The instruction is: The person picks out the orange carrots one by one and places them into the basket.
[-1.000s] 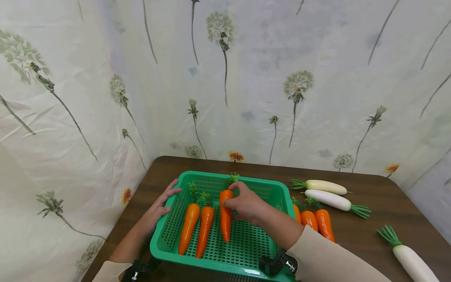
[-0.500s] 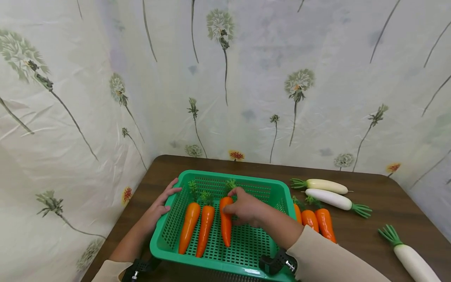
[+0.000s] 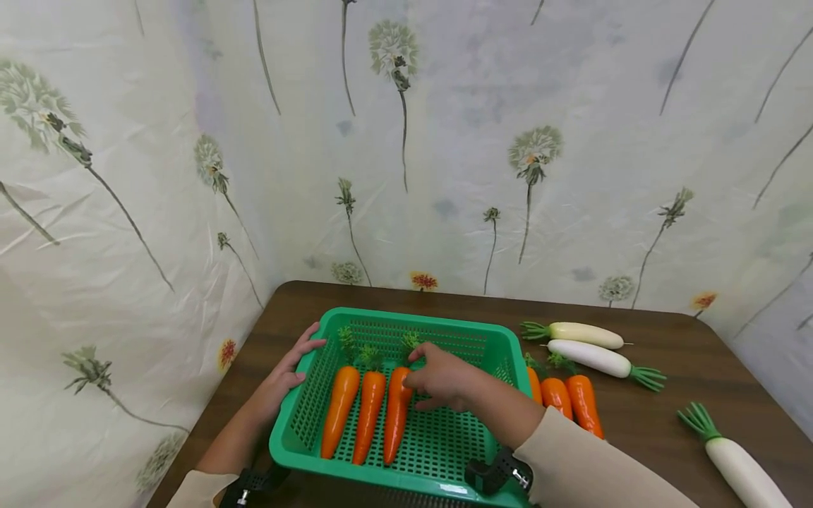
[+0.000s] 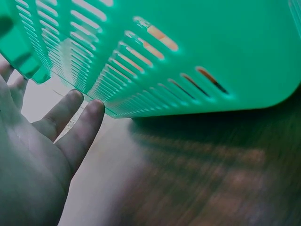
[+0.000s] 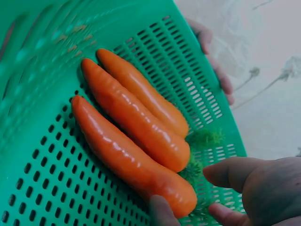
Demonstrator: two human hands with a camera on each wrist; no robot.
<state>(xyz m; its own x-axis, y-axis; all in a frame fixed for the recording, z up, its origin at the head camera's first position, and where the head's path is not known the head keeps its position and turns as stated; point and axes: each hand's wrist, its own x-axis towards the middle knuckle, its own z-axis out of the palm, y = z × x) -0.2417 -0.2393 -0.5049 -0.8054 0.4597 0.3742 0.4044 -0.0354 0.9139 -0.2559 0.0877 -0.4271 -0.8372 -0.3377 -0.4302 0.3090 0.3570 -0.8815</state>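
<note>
Three orange carrots with green leafy tops lie side by side in a green plastic basket (image 3: 444, 478): a left carrot (image 3: 340, 409), a middle carrot (image 3: 369, 416) and a right carrot (image 3: 397, 416). My right hand (image 3: 447, 377) is at the top end of the right carrot. In the right wrist view its fingers are spread around that end, one fingertip (image 5: 162, 214) overlapping the carrot. My left hand (image 3: 286, 377) rests at the basket's left rim. The left wrist view shows its fingers (image 4: 84, 136) extended along the basket's outer side; its thumb is hidden there.
Right of the basket, several more carrots (image 3: 584, 406) lie on the dark wooden table (image 3: 660, 339), partly behind the right arm. Beyond them lie a cream radish (image 3: 587, 334) and a white radish (image 3: 591, 358). Another white radish (image 3: 746, 469) is at the far right. A flowered curtain backs the table.
The right carrot came down and slightly left, to lie beside the middle carrot. My right hand lowered with it, and its fingers have loosened from it. My left hand stayed at the rim.
</note>
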